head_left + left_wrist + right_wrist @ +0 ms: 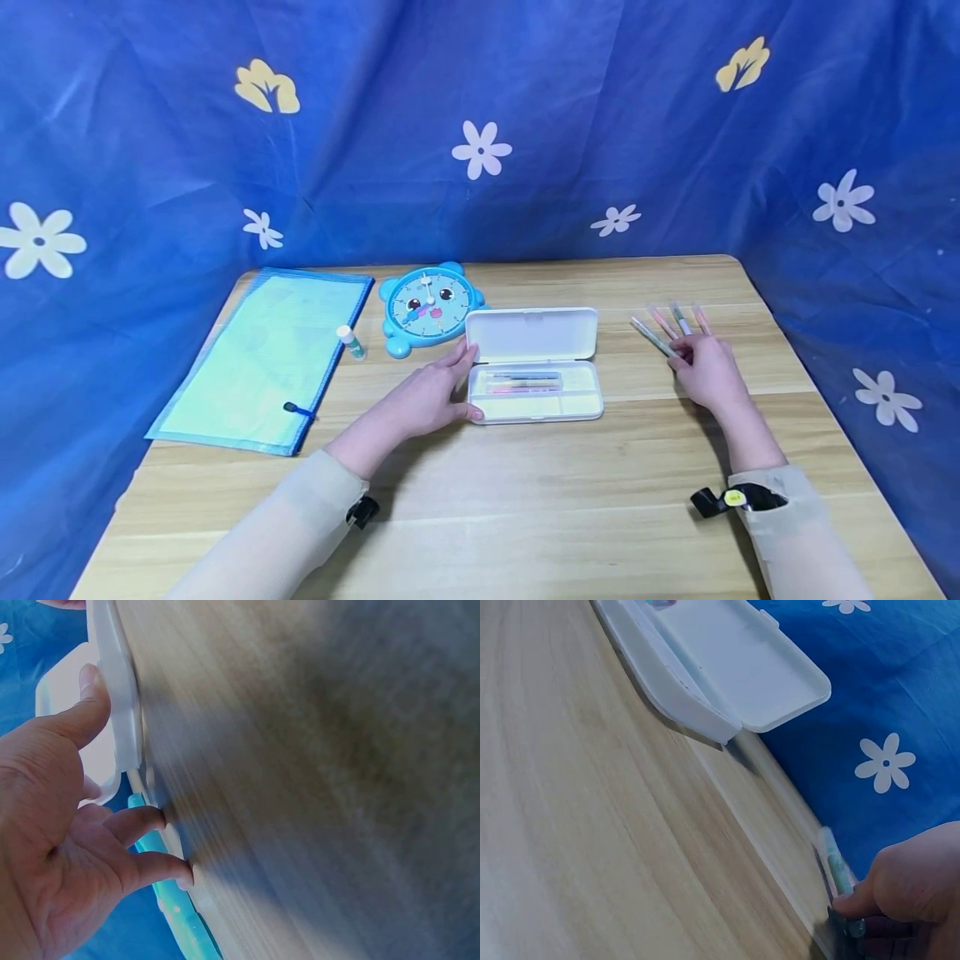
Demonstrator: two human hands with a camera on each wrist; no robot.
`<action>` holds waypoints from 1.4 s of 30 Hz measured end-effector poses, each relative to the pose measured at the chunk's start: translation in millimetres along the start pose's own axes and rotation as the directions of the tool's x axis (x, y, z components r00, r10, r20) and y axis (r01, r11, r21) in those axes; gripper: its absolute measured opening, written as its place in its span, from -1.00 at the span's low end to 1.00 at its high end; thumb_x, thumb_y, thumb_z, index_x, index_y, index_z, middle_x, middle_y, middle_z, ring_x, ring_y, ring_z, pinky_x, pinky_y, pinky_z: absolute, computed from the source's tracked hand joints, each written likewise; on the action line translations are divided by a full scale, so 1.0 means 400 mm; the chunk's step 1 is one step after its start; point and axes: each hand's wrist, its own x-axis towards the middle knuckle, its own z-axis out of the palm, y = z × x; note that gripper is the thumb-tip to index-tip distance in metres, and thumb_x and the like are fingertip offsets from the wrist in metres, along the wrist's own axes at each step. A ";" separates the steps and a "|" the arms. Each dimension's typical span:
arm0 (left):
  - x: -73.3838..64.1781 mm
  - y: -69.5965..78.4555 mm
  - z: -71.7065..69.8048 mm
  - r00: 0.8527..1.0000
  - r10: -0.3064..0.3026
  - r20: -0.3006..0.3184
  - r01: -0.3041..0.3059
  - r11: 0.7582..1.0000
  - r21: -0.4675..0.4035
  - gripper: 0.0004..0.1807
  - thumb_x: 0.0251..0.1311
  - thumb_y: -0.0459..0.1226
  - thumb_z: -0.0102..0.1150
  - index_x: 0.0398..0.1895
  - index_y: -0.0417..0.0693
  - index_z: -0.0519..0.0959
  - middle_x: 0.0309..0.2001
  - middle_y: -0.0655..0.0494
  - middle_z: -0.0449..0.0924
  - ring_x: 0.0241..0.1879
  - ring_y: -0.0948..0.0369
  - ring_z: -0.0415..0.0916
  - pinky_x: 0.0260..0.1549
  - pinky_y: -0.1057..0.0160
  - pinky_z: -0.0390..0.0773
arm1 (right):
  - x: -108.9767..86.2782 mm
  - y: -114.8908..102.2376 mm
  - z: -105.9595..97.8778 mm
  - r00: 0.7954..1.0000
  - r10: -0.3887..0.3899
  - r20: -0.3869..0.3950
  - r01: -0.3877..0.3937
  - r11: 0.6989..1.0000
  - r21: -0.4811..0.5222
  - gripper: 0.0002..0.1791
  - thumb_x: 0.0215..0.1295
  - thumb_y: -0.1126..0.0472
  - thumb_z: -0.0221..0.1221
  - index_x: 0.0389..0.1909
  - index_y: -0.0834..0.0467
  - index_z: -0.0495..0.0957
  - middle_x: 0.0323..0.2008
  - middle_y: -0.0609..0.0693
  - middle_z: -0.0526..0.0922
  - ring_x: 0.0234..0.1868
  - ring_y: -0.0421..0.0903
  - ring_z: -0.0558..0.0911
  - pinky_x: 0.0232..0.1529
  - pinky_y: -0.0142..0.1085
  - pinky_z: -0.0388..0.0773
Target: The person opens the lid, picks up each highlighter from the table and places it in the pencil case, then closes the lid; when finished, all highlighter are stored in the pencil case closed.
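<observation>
A white pencil case (pixel 536 406) lies with its lid (pixel 532 336) raised; pens (pixel 525 382) lie in its back compartment. My left hand (pixel 435 392) holds the case's left end, thumb at the front corner and index finger by the lid. In the left wrist view, the other fingers of this hand (pixel 71 825) reach down to the tabletop. On the right, my right hand (pixel 708 367) pinches a green marker pen (pixel 652 336), its thumb on the barrel in the right wrist view. Several more pens, pink (pixel 663 322) and dark green (pixel 680 318) among them, fan out beyond its fingers.
A blue cartoon clock (pixel 431 307) lies just behind the case's left end. Farther left are a glue stick (pixel 351 342) and a pale green zip folder (pixel 247 367). The wooden table (pixel 510 517) backs onto a blue flowered cloth (pixel 375 150).
</observation>
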 end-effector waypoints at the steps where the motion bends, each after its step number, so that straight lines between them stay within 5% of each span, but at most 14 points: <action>1: 0.000 0.000 -0.001 1.000 -0.001 0.001 0.001 1.000 -0.001 0.24 0.17 0.16 0.51 0.70 -0.15 -0.01 0.67 -0.19 -0.16 0.50 -0.25 0.21 0.45 -0.10 0.32 | -0.001 -0.001 -0.001 1.000 -0.006 -0.009 0.006 1.000 0.003 -0.81 0.30 0.50 0.30 -0.09 0.48 0.69 -0.30 0.29 0.71 -0.24 0.24 0.66 -0.14 0.17 0.58; 10: 0.000 0.000 0.000 1.000 -0.005 0.007 0.005 1.000 0.000 0.23 0.18 0.16 0.50 0.70 -0.14 -0.02 0.67 -0.16 -0.17 0.48 -0.25 0.25 0.43 -0.09 0.35 | -0.002 -0.036 -0.032 0.994 -0.036 -0.100 0.042 0.997 0.057 -0.77 0.38 0.52 0.21 0.01 0.48 0.64 -0.17 0.35 0.59 -0.21 0.26 0.61 -0.13 0.13 0.53; 22: 0.002 0.000 0.002 1.000 -0.018 0.009 0.018 1.000 0.007 0.25 0.15 0.18 0.50 0.71 -0.11 -0.02 0.68 -0.13 -0.19 0.49 -0.24 0.24 0.43 -0.10 0.35 | 0.007 -0.121 -0.078 0.971 -0.112 -0.213 0.136 0.986 0.101 -0.80 0.35 0.50 0.31 -0.03 0.38 0.71 -0.22 0.24 0.70 -0.25 0.12 0.65 -0.28 -0.42 0.42; 33: 0.002 0.001 0.004 1.000 -0.023 0.005 0.023 1.000 0.014 0.26 0.14 0.18 0.51 0.71 -0.10 -0.02 0.69 -0.11 -0.20 0.48 -0.25 0.25 0.43 -0.12 0.35 | 0.008 -0.236 -0.114 0.943 -0.217 -0.253 0.250 0.963 0.105 -0.78 0.32 0.52 0.34 -0.05 0.33 0.74 -0.26 0.16 0.72 -0.29 0.06 0.65 -0.28 -0.37 0.45; 42: 0.003 0.001 0.003 1.000 -0.026 0.013 0.026 1.000 0.010 0.25 0.15 0.18 0.51 0.71 -0.09 -0.02 0.69 -0.10 -0.21 0.50 -0.24 0.23 0.44 -0.11 0.34 | 0.011 -0.292 -0.077 0.922 -0.353 -0.159 0.373 0.920 0.120 -0.78 0.32 0.51 0.36 -0.07 0.26 0.75 -0.28 0.02 0.71 -0.28 -0.06 0.64 -0.22 -0.18 0.49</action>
